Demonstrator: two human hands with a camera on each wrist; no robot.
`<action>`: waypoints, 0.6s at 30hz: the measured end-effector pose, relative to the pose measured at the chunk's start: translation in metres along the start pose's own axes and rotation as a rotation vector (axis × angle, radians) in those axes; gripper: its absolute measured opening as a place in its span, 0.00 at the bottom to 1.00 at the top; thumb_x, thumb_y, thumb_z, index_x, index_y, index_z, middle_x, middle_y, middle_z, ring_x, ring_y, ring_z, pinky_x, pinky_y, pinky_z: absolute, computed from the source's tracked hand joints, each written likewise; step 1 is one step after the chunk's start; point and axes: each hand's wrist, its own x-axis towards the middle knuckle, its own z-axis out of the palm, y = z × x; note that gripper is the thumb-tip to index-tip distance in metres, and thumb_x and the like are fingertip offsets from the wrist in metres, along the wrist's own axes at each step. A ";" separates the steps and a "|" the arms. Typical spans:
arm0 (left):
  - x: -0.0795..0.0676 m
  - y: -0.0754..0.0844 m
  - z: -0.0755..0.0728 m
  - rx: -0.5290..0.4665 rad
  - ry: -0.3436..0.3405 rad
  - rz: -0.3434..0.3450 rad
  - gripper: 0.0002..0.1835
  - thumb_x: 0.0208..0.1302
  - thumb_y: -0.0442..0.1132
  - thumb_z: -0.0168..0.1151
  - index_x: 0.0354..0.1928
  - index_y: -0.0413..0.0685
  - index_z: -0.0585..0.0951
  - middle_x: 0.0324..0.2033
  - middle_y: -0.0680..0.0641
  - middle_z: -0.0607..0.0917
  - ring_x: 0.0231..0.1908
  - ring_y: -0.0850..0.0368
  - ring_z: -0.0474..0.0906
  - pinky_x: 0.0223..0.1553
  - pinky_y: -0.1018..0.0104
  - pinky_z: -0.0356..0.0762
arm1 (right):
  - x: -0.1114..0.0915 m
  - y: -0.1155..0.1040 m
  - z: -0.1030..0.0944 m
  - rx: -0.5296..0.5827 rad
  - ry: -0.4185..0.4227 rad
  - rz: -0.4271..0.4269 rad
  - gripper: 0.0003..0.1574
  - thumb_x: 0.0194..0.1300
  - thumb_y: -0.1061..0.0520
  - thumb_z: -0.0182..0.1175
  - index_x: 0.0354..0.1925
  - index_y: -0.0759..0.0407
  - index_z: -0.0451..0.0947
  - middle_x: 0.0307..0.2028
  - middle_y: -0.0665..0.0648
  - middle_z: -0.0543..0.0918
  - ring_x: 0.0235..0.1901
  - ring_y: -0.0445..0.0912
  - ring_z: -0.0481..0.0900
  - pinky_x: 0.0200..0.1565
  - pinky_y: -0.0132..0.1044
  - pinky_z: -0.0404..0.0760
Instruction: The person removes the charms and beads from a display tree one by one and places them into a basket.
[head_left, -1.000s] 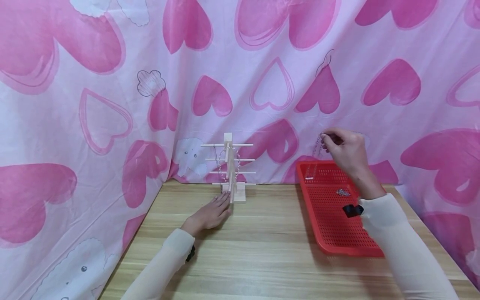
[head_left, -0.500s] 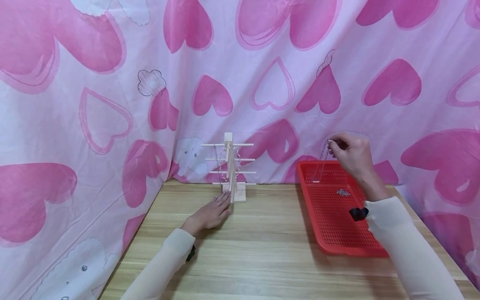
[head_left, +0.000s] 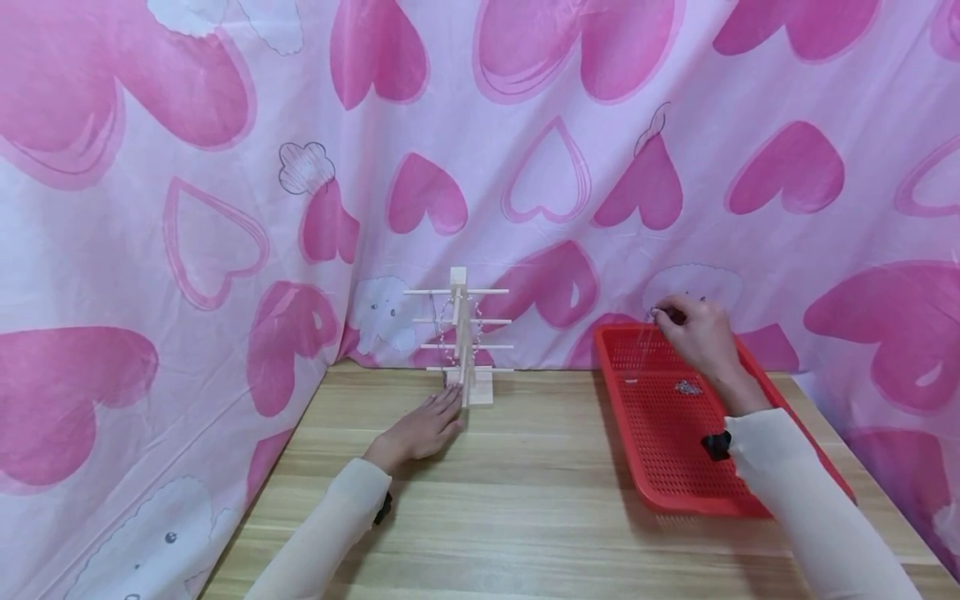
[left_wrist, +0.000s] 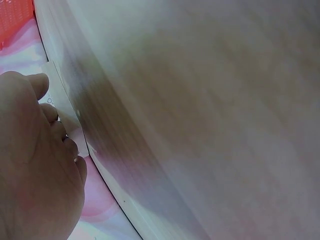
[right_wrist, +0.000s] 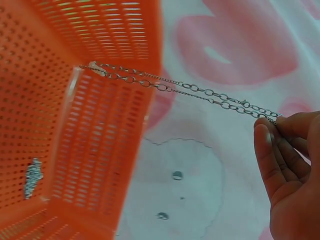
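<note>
In the head view my left hand [head_left: 420, 425] lies flat, fingers straight, with its fingertips on the base of a wooden jewelry stand [head_left: 458, 277]. Palm and fingers also show in the left wrist view, where the left hand [left_wrist: 40, 165] is seen from below. My right hand [head_left: 699, 337] pinches a silver chain necklace [right_wrist: 200, 92] between thumb and fingers. Two strands hang from the fingertips down into the red basket [head_left: 630, 454], with a small pale piece at the low end. A pearly beaded necklace [head_left: 480, 321] and a thin chain [head_left: 433, 312] hang on the stand's pegs.
A small heap of silver chain [head_left: 686, 387] lies on the basket floor. The basket stands at the right of the wooden table [head_left: 525, 492]. A pink heart-patterned cloth [head_left: 555, 167] closes off the back and sides.
My right hand has moved slightly right and then down, lowering the necklace further into the basket. The left hand stays at the stand's base.
</note>
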 end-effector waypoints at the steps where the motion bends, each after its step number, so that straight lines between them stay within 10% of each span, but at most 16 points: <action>1: 0.000 0.000 0.000 -0.003 0.001 0.003 0.34 0.79 0.52 0.35 0.78 0.45 0.46 0.78 0.45 0.43 0.78 0.44 0.41 0.77 0.48 0.48 | -0.002 0.002 0.002 -0.007 -0.022 0.013 0.07 0.65 0.60 0.62 0.39 0.57 0.86 0.31 0.58 0.87 0.29 0.45 0.77 0.30 0.26 0.71; 9: 0.000 -0.002 0.004 -0.007 0.015 0.000 0.34 0.79 0.53 0.35 0.78 0.46 0.45 0.79 0.45 0.43 0.78 0.45 0.41 0.77 0.48 0.48 | -0.019 0.016 0.015 -0.022 -0.191 0.109 0.09 0.67 0.59 0.60 0.44 0.59 0.83 0.38 0.62 0.85 0.35 0.52 0.78 0.36 0.46 0.79; 18: 0.002 -0.003 0.005 0.000 0.010 -0.002 0.34 0.79 0.53 0.34 0.78 0.46 0.45 0.78 0.46 0.43 0.78 0.46 0.41 0.77 0.49 0.47 | -0.030 0.028 0.024 -0.016 -0.337 0.165 0.10 0.68 0.58 0.59 0.46 0.59 0.83 0.38 0.61 0.85 0.32 0.51 0.76 0.30 0.37 0.76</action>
